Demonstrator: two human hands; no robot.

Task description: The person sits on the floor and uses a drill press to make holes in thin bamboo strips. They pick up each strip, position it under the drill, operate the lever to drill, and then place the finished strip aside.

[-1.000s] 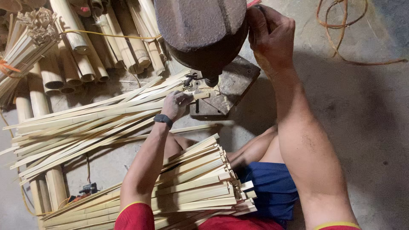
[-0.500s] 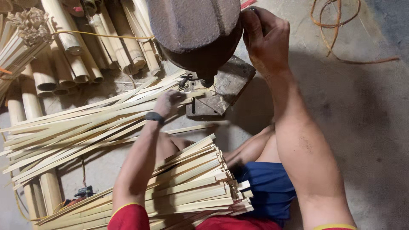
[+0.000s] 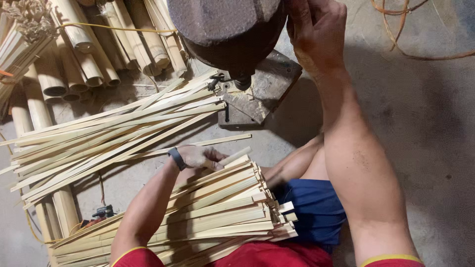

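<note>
A bamboo strip is pinched by the left hand above the lap stack. The machine head is gripped by the right hand; bare concrete floor lies open rightward.

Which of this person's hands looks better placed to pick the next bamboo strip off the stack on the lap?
Left. The left hand already rests on a strip atop the lap stack; the right hand is raised, gripping the machine.

Left hand sits on the lap stack of strips; long strips lie beyond it; machine beside right hand.
</note>
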